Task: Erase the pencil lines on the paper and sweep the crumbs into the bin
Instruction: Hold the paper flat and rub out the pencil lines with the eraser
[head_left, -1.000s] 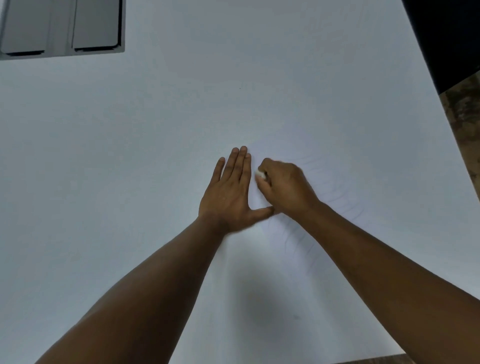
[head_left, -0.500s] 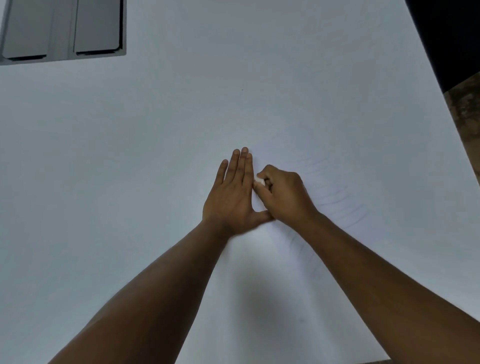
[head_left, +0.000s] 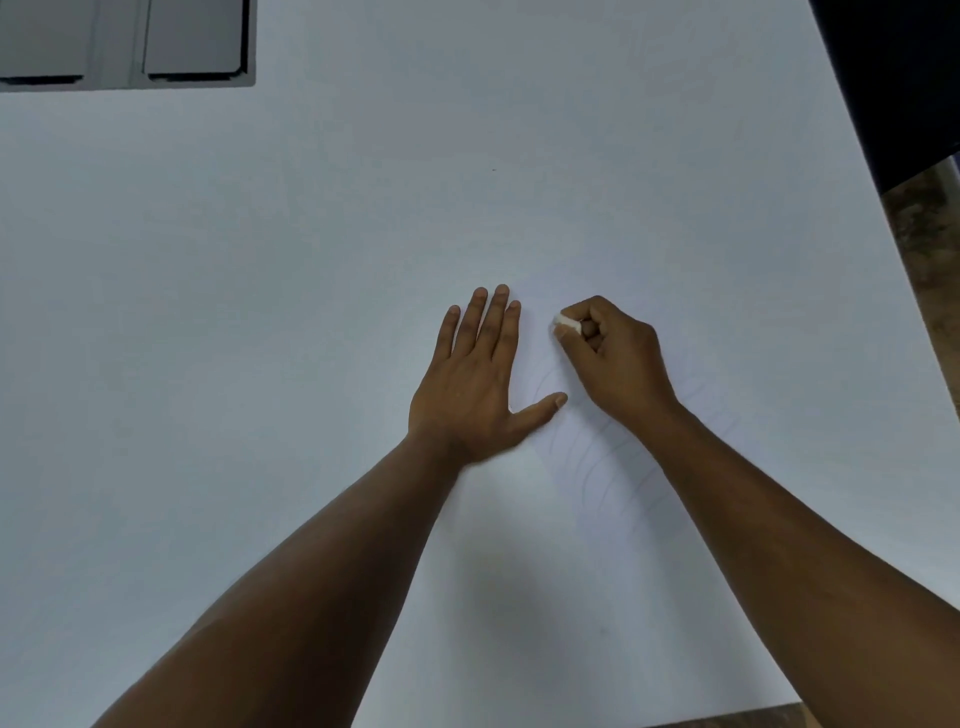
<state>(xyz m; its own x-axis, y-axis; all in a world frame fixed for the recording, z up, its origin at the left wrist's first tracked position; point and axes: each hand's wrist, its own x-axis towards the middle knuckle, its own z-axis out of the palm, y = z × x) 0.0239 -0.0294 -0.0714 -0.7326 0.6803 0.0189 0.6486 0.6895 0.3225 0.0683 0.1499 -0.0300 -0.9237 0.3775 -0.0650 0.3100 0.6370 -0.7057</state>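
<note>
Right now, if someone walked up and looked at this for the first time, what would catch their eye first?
Two bare forearms reaching in from the bottom, meeting mid-frame on a big white paper. The left hand lies flat with fingers straight, pressing the sheet down, while the right hand pinches a small white eraser just right of it. Faint curved pencil lines run below the right hand, and a grey recessed panel sits top left.

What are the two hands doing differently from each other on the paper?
The left hand lies flat with straight fingers, pressing the paper down; the right hand is curled into a fist. The left hand holds nothing, while the right hand pinches a small white eraser against the sheet. Both rest on the paper beside faint pencil lines.
</note>
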